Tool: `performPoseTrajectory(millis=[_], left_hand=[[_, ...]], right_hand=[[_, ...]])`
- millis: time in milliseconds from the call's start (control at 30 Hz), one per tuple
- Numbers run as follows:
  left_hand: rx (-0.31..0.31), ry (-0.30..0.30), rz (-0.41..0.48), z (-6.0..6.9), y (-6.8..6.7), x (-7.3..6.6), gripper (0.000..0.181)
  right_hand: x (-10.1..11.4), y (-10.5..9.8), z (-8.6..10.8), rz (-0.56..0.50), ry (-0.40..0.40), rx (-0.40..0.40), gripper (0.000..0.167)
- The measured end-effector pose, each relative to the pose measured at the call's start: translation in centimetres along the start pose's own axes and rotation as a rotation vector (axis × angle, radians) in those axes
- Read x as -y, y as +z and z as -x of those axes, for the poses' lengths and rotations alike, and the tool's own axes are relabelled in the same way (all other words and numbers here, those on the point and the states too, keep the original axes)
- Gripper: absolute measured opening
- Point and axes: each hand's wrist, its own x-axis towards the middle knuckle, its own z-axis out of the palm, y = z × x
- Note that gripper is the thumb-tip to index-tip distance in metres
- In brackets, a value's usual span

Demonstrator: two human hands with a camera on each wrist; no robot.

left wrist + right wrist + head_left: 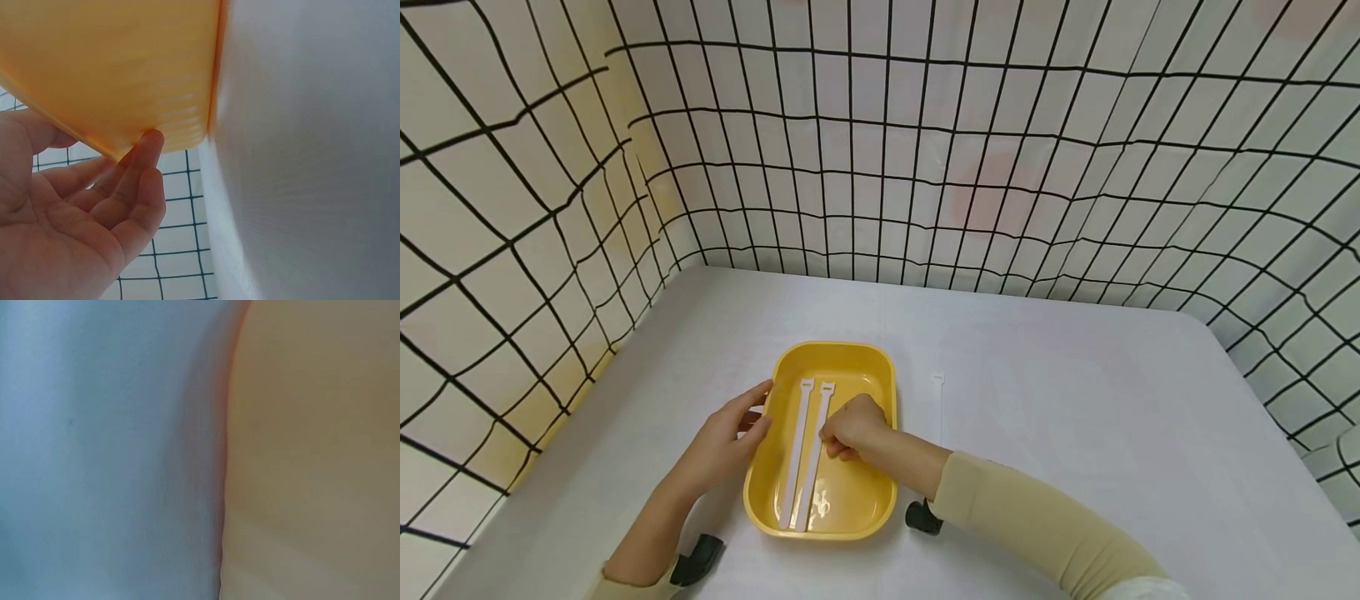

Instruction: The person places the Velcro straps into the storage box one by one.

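Two white straps (pixel 796 456) lay lengthwise, side by side, in the yellow tray (pixel 861 500). I observed the right hand (pixel 856 425) over its interior, fingers curled and tips at the right-hand strap (pixel 812 462), a pinch I could not confirm; the left hand (pixel 724 442), fingers relaxed, touched the tray's left side.

Head view was bright, glare spotted the yellow tray (pixel 853 487) toward its near edge, right wrist view was dim, blurred.
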Motion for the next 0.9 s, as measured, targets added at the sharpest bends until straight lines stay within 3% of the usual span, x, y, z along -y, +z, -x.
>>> performPoseTrajectory(millis=[167, 400, 567, 700, 900], left_hand=[[-0.001, 0.006, 0.003, -0.1, 0.1, 0.1, 0.053], [0.005, -0.005, 0.011, 0.0, 0.1, 0.0, 0.054], [0.003, -0.014, 0.006, 0.0, 0.1, 0.0, 0.054], [-0.001, -0.013, -0.007, 0.0, 0.1, 0.0, 0.055], [0.002, 0.001, -0.003, 0.0, 0.0, 0.0, 0.054]], right_hand=[[-0.1, -0.1, 0.0, -0.012, -0.006, -0.003, 0.006], [0.5, -0.4, 0.4, -0.13, -0.075, 0.032, 0.005], [1.5, -1.9, 0.9, -0.208, -0.135, 0.1, 0.007], [1.8, -3.3, 1.5, -0.247, -0.14, 0.153, 0.015], [1.7, -5.2, 2.6, -0.305, -0.119, 0.167, 0.017]])
